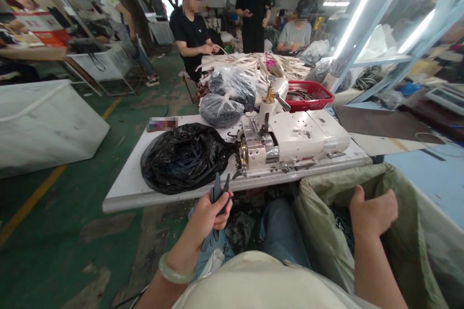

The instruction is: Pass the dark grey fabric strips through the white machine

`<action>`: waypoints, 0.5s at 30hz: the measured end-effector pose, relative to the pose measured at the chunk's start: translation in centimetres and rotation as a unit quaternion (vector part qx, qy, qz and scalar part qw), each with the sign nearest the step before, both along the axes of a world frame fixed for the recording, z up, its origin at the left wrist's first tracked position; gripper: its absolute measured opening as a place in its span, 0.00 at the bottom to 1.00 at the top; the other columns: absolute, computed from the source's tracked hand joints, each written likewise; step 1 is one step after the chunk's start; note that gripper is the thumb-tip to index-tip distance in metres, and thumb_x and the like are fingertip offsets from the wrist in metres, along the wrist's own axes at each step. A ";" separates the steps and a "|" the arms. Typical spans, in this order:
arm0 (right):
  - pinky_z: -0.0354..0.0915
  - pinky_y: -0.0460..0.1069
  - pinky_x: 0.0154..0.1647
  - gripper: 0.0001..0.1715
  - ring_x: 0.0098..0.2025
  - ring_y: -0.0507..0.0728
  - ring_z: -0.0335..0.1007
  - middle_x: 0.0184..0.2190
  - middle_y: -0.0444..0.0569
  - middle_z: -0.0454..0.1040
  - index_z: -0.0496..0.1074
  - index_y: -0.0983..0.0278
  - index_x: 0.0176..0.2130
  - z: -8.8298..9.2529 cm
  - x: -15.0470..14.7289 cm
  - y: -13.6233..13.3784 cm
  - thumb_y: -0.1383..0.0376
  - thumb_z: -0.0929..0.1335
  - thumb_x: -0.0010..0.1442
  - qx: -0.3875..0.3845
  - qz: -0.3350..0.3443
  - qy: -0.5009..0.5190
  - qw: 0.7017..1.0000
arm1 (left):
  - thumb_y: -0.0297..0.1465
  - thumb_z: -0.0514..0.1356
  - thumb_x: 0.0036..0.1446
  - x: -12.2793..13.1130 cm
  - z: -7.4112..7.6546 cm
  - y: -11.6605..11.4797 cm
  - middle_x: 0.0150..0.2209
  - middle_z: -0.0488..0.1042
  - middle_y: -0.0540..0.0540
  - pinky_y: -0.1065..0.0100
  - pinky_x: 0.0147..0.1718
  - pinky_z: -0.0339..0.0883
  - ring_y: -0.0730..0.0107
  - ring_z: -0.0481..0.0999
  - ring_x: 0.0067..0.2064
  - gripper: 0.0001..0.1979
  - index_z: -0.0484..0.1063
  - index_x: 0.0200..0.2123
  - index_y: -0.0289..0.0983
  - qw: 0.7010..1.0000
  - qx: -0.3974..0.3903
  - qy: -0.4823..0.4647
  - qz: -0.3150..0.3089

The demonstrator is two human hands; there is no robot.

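A: Hands state?

B: Left hand (205, 217) clamped in a fist on a bunch of dark strips (217, 190), ends sticking up past the thumb and more hanging below. Jade bangle (176, 269) on that wrist. Right hand (373, 212) empty, fingers loosely curled, over the mouth of a woven sack (326, 203). Hands well apart.

A: Strips where?

B: In the left fist, over the lap, just short of the tabletop (126, 190) edge. More dark strips in a black bag (184, 159) on the tabletop, beside a white machine (286, 137).

A: Handling tips?

B: My call: grip near the middle of the bunch so the ends don't splay or snag. Keep the loose ends off the tabletop edge.

A: What's in the way?

B: Jeans-clad knee (282, 234) sits between the hands. Machine fills the tabletop's right half, scraps around its base. Sack contents dark, can't tell what.

A: Further out?

B: Two clear bags (226, 96) behind the machine, red basket (308, 96) beside them. Pale strips (253, 65) piled on the far table, co-worker (192, 34) seated at it, holding one.
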State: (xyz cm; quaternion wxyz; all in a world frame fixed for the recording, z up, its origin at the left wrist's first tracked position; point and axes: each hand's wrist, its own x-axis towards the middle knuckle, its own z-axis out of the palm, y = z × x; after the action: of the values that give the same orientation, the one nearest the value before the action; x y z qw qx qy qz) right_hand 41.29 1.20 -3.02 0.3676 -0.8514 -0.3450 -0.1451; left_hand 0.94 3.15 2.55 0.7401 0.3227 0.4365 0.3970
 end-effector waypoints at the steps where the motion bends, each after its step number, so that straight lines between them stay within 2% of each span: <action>1: 0.59 0.65 0.48 0.35 0.51 0.76 0.63 0.47 0.74 0.69 0.68 0.78 0.51 0.4 -1.0 -0.4 0.52 0.66 0.55 0.007 0.041 0.041 0.998 | 0.42 0.65 0.50 0.4 -0.1 0.1 0.20 0.63 0.56 0.80 0.12 0.42 0.88 0.48 0.14 0.19 0.66 0.37 0.35 1.000 -0.003 0.005 -0.017; 2: 0.60 0.63 0.47 0.33 0.48 0.73 0.66 0.44 0.70 0.72 0.72 0.75 0.48 1.0 -2.8 -0.4 0.50 0.66 0.55 0.011 0.110 0.127 0.986 | 0.42 0.64 0.50 1.0 -0.1 0.2 0.20 0.64 0.56 0.80 0.12 0.42 0.87 0.49 0.14 0.19 0.66 0.37 0.35 0.999 -0.005 0.012 -0.034; 3: 0.63 0.60 0.44 0.29 0.44 0.70 0.69 0.40 0.65 0.75 0.75 0.71 0.43 1.6 -5.3 -0.1 0.49 0.66 0.55 0.007 0.200 0.242 0.949 | 0.42 0.64 0.50 1.5 -0.1 0.2 0.20 0.64 0.56 0.80 0.12 0.42 0.87 0.49 0.14 0.18 0.66 0.36 0.35 0.999 -0.005 0.021 -0.049; 4: 0.65 0.57 0.42 0.28 0.41 0.66 0.71 0.38 0.60 0.76 0.76 0.68 0.40 2.3 -8.3 0.4 0.47 0.66 0.56 -0.006 0.310 0.367 0.877 | 0.42 0.64 0.50 2.1 -0.1 0.2 0.20 0.65 0.55 0.80 0.12 0.43 0.87 0.49 0.14 0.18 0.65 0.36 0.35 0.998 -0.003 0.032 -0.059; 5: 0.66 0.54 0.39 0.27 0.39 0.63 0.71 0.38 0.57 0.76 0.77 0.65 0.41 2.9 -11.4 0.9 0.46 0.67 0.55 -0.014 0.395 0.475 0.786 | 0.42 0.64 0.50 2.7 -0.1 0.1 0.20 0.65 0.55 0.80 0.12 0.43 0.87 0.50 0.14 0.18 0.65 0.35 0.36 0.997 0.001 0.045 -0.066; 6: 0.66 0.52 0.36 0.25 0.37 0.60 0.71 0.38 0.54 0.76 0.77 0.64 0.41 3.4 -14.4 1.3 0.47 0.68 0.55 -0.027 0.458 0.541 0.705 | 0.42 0.65 0.50 3.2 0.0 0.0 0.19 0.66 0.55 0.79 0.12 0.43 0.86 0.51 0.13 0.18 0.64 0.35 0.36 0.996 0.005 0.058 -0.073; 7: 0.65 0.49 0.33 0.22 0.34 0.58 0.70 0.34 0.51 0.76 0.78 0.63 0.37 3.7 -17.2 1.7 0.49 0.69 0.55 -0.036 0.504 0.566 0.652 | 0.42 0.65 0.50 3.6 0.2 -0.2 0.19 0.66 0.55 0.79 0.12 0.43 0.85 0.52 0.13 0.18 0.64 0.35 0.37 0.994 0.009 0.072 -0.077; 8: 0.63 0.48 0.31 0.19 0.30 0.55 0.68 0.30 0.49 0.75 0.78 0.64 0.33 4.0 -19.4 2.1 0.50 0.70 0.55 -0.041 0.533 0.580 0.615 | 0.42 0.65 0.50 3.8 0.3 -0.3 0.19 0.66 0.55 0.79 0.12 0.43 0.84 0.53 0.13 0.18 0.63 0.36 0.37 0.993 0.012 0.085 -0.078; 9: 0.61 0.46 0.29 0.18 0.27 0.53 0.65 0.25 0.47 0.73 0.78 0.64 0.28 4.1 -21.1 2.3 0.52 0.71 0.55 -0.040 0.545 0.585 0.599 | 0.42 0.65 0.50 3.8 0.5 -0.5 0.18 0.66 0.55 0.79 0.12 0.43 0.84 0.53 0.13 0.19 0.64 0.38 0.37 0.993 0.014 0.094 -0.076; 11: 0.58 0.45 0.25 0.17 0.23 0.50 0.59 0.20 0.44 0.69 0.77 0.65 0.24 4.1 -23.0 2.7 0.55 0.71 0.54 -0.025 0.527 0.614 0.587 | 0.41 0.65 0.50 3.3 0.8 -0.9 0.18 0.66 0.55 0.78 0.12 0.43 0.83 0.54 0.13 0.19 0.64 0.40 0.37 0.992 0.015 0.100 -0.070; 13: 0.56 0.44 0.23 0.15 0.22 0.48 0.57 0.23 0.46 0.72 0.78 0.66 0.28 4.0 -23.3 3.1 0.56 0.72 0.53 -0.003 0.482 0.674 0.559 | 0.42 0.64 0.50 2.1 0.9 -1.2 0.19 0.67 0.54 0.78 0.12 0.43 0.85 0.53 0.13 0.19 0.66 0.38 0.35 0.994 0.012 0.091 -0.066; 15: 0.56 0.42 0.22 0.15 0.24 0.48 0.59 0.30 0.48 0.75 0.78 0.66 0.32 4.2 -22.8 3.6 0.56 0.73 0.52 0.013 0.452 0.727 0.516 | 0.42 0.64 0.50 0.9 0.9 -1.3 0.19 0.66 0.54 0.78 0.12 0.42 0.86 0.50 0.13 0.18 0.68 0.35 0.34 0.995 0.001 0.075 -0.064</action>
State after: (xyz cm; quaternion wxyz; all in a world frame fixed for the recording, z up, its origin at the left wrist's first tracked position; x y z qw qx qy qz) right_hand 18.48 4.78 1.13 0.5169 -0.3845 -0.2936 0.7062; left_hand 1.82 1.82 3.41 0.7289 0.3793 0.4690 0.3239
